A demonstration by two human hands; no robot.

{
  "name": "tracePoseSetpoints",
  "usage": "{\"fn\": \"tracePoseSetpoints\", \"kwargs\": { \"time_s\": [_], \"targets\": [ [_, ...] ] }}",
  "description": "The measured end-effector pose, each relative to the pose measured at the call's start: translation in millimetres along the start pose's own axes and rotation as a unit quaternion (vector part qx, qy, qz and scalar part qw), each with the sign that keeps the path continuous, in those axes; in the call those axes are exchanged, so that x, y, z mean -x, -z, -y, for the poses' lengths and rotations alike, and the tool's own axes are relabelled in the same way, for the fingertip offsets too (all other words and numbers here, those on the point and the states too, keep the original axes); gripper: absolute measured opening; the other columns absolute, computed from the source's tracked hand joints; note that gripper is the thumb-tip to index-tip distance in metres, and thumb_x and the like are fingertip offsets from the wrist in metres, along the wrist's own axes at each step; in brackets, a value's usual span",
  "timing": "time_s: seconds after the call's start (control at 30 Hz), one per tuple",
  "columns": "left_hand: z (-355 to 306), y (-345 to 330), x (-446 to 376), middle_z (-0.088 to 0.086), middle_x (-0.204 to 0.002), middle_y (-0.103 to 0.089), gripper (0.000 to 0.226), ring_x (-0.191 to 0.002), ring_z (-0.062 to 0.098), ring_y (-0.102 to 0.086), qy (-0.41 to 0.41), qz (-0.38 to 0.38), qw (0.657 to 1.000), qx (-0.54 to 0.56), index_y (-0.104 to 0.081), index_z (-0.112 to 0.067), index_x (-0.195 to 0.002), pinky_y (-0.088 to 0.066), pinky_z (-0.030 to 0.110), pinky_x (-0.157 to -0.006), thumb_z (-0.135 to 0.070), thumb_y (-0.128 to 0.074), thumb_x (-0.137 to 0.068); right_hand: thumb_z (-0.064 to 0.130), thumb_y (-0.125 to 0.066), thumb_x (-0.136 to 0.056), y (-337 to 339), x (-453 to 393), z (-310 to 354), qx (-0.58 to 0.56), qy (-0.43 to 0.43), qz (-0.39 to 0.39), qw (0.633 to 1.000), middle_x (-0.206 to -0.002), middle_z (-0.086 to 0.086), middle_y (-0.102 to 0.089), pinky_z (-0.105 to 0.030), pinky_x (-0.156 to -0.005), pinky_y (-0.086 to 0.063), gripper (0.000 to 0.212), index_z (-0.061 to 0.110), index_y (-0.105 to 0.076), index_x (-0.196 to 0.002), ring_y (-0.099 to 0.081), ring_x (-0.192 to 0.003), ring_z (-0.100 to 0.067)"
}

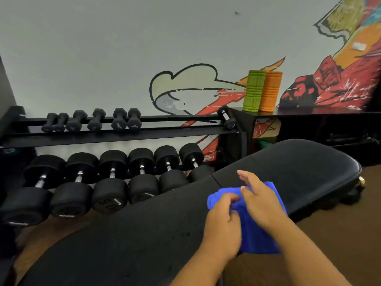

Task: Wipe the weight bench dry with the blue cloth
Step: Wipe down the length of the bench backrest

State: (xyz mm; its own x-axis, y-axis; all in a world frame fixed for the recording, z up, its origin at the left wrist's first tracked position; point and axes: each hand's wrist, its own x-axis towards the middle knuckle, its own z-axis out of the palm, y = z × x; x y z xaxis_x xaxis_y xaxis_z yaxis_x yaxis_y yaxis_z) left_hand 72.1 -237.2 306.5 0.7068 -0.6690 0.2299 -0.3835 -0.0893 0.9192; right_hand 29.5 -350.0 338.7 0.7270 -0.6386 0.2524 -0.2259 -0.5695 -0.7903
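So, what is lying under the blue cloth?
Under the blue cloth is the black pad of the weight bench. The left hand grips the cloth and the right hand rests on top. The pad directly beneath is covered, so its wetness cannot be judged.

A crumpled blue cloth (253,228) lies bunched on the black padded weight bench (144,230), which runs diagonally.

Black padded weight bench (144,234), blue cloth (255,230) lying on its right edge
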Motion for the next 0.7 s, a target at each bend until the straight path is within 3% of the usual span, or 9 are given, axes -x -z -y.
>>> {"fn": "tracePoseSetpoints", "kwargs": {
  "time_s": [0.03,0.1,0.17,0.23,0.3,0.37,0.5,0.6,0.7],
  "targets": [
    [-2,-18,-8,-0.011,-0.133,-0.054,0.036,-0.125,0.006,-0.048,-0.012,0.039,0.998,-0.045,-0.052,-0.035,-0.126,-0.035,0.019,-0.104,-0.022,-0.038,-0.095,0.009,-0.044,-0.098,9,1,-2,-0.015,0.012,-0.051,0.999,-0.133,0.007,-0.056,-0.022,-0.100,-0.034,0.041,0.027,-0.051,-0.134,-0.049,-0.124,-0.009],
    [-4,-43,-23,-0.004,-0.158,-0.022,0.044,-0.148,0.028,-0.010,0.011,0.117,0.971,-0.210,-0.033,-0.044,-0.141,-0.007,0.044,-0.120,-0.042,-0.027,-0.097,0.009,-0.048,-0.097,22,4,-5,-0.009,0.039,-0.124,0.991,-0.118,0.011,-0.062,-0.024,-0.095,-0.040,0.034,0.030,-0.059,-0.120,-0.055,-0.112,-0.008],
    [-7,-51,-35,-0.004,-0.161,0.004,0.052,-0.147,0.033,0.012,0.067,0.143,0.923,-0.350,-0.013,-0.048,-0.147,0.016,0.062,-0.109,-0.052,-0.022,-0.096,0.011,-0.052,-0.095,28,8,-8,-0.006,0.054,-0.138,0.989,-0.109,0.019,-0.062,-0.027,-0.093,-0.043,0.030,0.036,-0.061,-0.110,-0.057,-0.106,-0.004],
    [-11,-47,-43,0.003,-0.162,0.000,0.059,-0.147,0.038,0.003,0.082,0.137,0.879,-0.448,-0.002,-0.040,-0.150,0.023,0.069,-0.099,-0.057,-0.018,-0.096,0.010,-0.055,-0.093,27,10,-14,0.009,0.073,-0.130,0.989,-0.106,0.024,-0.062,-0.026,-0.091,-0.045,0.031,0.038,-0.062,-0.105,-0.057,-0.104,-0.001],
    [-8,-33,-55,0.011,-0.158,-0.019,0.065,-0.147,0.035,-0.008,0.092,0.133,0.835,-0.526,-0.002,-0.025,-0.153,0.018,0.069,-0.102,-0.056,-0.013,-0.097,0.009,-0.059,-0.089,24,14,-21,0.037,0.116,-0.133,0.984,-0.102,0.026,-0.063,-0.021,-0.089,-0.046,0.035,0.041,-0.061,-0.103,-0.058,-0.102,0.000],
    [6,-16,-71,0.016,-0.157,-0.019,0.068,-0.146,0.038,-0.007,0.139,0.120,0.838,-0.513,-0.003,-0.021,-0.153,0.007,0.064,-0.112,-0.057,-0.013,-0.097,0.008,-0.063,-0.087,20,18,-26,0.055,0.158,-0.140,0.976,-0.104,0.028,-0.062,-0.011,-0.086,-0.043,0.038,0.043,-0.062,-0.102,-0.059,-0.102,0.000],
    [39,-2,-87,0.002,-0.158,0.024,0.066,-0.142,0.045,0.019,0.168,0.139,0.885,-0.411,0.017,-0.042,-0.148,0.007,0.056,-0.116,-0.065,-0.014,-0.094,0.013,-0.060,-0.084,12,27,-35,0.025,0.211,-0.152,0.965,-0.100,0.024,-0.066,-0.008,-0.080,-0.043,0.030,0.036,-0.068,-0.101,-0.063,-0.094,-0.003],
    [50,5,-101,-0.009,-0.157,0.025,0.069,-0.142,0.042,0.022,0.122,0.125,0.906,-0.386,0.014,-0.054,-0.144,0.010,0.058,-0.114,-0.076,-0.016,-0.086,0.011,-0.062,-0.079,3,28,-40,0.017,0.247,-0.150,0.957,-0.097,0.021,-0.066,-0.011,-0.078,-0.045,0.031,0.033,-0.070,-0.100,-0.064,-0.088,-0.004],
    [59,15,-118,-0.014,-0.158,0.018,0.070,-0.144,0.039,0.018,0.128,0.107,0.912,-0.374,0.008,-0.059,-0.142,0.009,0.061,-0.113,-0.081,-0.020,-0.081,0.012,-0.062,-0.082,-3,27,-44,0.022,0.267,-0.135,0.954,-0.099,0.022,-0.066,-0.011,-0.080,-0.045,0.029,0.032,-0.071,-0.101,-0.064,-0.092,-0.003]
  ]
}}
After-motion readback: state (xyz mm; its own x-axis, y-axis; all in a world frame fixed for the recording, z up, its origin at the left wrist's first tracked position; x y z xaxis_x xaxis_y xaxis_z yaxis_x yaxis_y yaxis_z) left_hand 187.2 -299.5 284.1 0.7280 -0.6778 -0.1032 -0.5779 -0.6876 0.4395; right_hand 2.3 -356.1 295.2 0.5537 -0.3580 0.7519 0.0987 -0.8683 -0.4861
